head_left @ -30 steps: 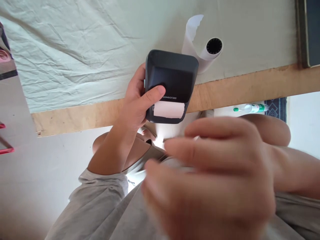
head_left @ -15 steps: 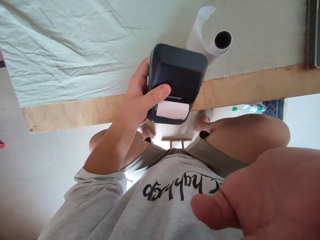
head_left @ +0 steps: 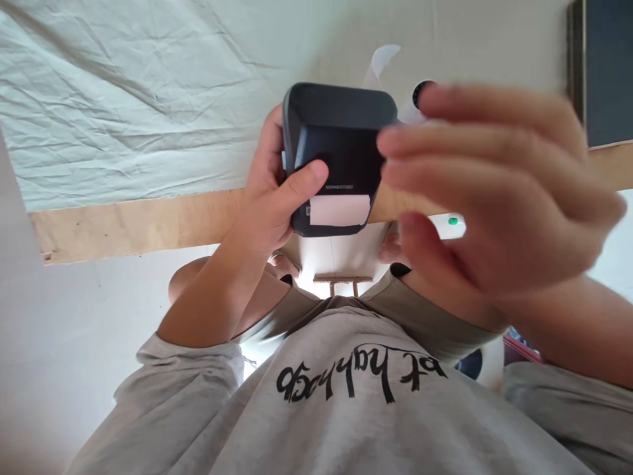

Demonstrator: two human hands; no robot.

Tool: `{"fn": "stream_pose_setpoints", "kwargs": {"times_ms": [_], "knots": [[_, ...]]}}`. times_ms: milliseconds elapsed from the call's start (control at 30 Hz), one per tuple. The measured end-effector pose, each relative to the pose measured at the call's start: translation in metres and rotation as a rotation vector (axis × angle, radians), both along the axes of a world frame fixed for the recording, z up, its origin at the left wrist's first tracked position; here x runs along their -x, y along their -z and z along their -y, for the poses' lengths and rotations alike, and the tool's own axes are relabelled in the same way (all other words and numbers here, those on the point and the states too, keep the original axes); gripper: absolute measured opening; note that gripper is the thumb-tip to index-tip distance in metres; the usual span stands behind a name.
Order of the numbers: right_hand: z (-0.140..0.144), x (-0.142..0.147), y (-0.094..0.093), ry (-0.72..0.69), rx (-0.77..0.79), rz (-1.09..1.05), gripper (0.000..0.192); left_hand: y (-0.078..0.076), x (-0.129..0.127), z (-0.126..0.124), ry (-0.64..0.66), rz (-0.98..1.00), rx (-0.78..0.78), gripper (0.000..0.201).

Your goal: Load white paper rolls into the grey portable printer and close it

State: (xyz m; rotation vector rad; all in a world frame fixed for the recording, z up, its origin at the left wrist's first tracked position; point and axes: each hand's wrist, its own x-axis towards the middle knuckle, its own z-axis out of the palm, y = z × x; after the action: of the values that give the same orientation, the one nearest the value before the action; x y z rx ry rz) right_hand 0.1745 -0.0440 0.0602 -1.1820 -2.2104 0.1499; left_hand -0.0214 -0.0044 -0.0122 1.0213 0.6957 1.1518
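while the camera looks down the person's own body, the scene reads near to far as follows:

clothing: a light grey sweatshirt with black script lettering [head_left: 356, 382] fills the bottom of the view, with olive shorts and bare knees just beyond it.

right hand: the right hand [head_left: 494, 198] floats in the air on the right side, blurred, fingers spread and loosely curved, holding nothing; its fingertips [head_left: 395, 142] sit just beside the right edge of the printer, and whether they touch it cannot be told.

left hand: the left hand [head_left: 270, 198] grips the printer from its left side, thumb pressed across the front face, the other fingers wrapped behind.

printer: a small dark grey, rounded-corner plastic label printer [head_left: 336, 155] is held up over the table edge, with a white strip of paper showing at its lower slot.

table: a pale wooden table edge [head_left: 133, 221] runs across, covered beyond by a wrinkled pale green cloth [head_left: 123, 99].

paper roll: a white paper roll with a dark core [head_left: 420, 95] lies on the cloth behind the printer, partly hidden by the right hand, its loose end curling up.

far right: a dark flat rectangular object [head_left: 606, 66] rests at the table's corner.
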Motion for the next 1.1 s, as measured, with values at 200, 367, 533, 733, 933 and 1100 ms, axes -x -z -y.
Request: {"fn": "stream_pose_setpoints", "kwargs": {"times_ms": [200,367,533,733,933,1100], "knots": [[-0.029,0.011,0.019,-0.111,-0.103,0.009,0.034,-0.009,-0.007,-0.002,0.036,0.103,-0.033,0.032],[-0.026,0.001,0.032,-0.106,-0.026,-0.016,0.037,-0.020,-0.006,0.000,0.032,0.034,0.205,0.030],[-0.029,0.000,0.030,-0.116,-0.026,-0.058,0.039,-0.019,-0.011,0.001,-0.097,-0.035,0.316,0.049],[-0.030,0.003,0.030,-0.135,-0.019,-0.078,0.040,-0.013,-0.007,0.000,-0.083,-0.051,0.260,0.052],[-0.028,0.006,0.027,-0.124,0.007,-0.081,0.041,0.000,0.002,-0.003,-0.061,-0.033,0.195,0.049],[-0.027,0.006,0.017,0.001,0.090,-0.023,0.036,-0.007,-0.005,-0.003,-0.009,0.050,0.227,0.054]]}}
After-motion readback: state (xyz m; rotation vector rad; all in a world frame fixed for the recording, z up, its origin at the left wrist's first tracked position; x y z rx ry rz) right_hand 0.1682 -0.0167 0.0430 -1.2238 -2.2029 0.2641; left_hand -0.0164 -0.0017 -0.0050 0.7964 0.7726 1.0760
